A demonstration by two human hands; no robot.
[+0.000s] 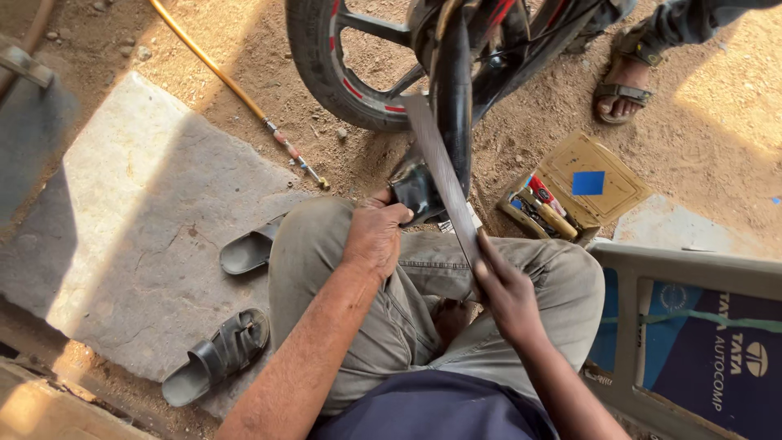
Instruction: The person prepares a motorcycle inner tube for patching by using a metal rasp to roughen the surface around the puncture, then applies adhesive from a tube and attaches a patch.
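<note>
My left hand [375, 232] grips a black rubber tube [450, 122] that loops up from my knee toward the wheel. It pins the tube's lower end [415, 191] against my grey trouser leg. My right hand [505, 285] holds the lower end of a long flat metal file [440, 167]. The file slants up and to the left and lies across the tube. I sit with both knees bent, the tube between them.
A motorcycle wheel [342, 77] with a black tyre stands ahead on sandy ground. Two dark sandals [220, 354] lie on a stone slab [138, 212]. An open wooden tool box [570, 191] sits to the right. Another person's sandalled foot [623, 85] is at top right. A yellow hose [220, 73] crosses the dirt.
</note>
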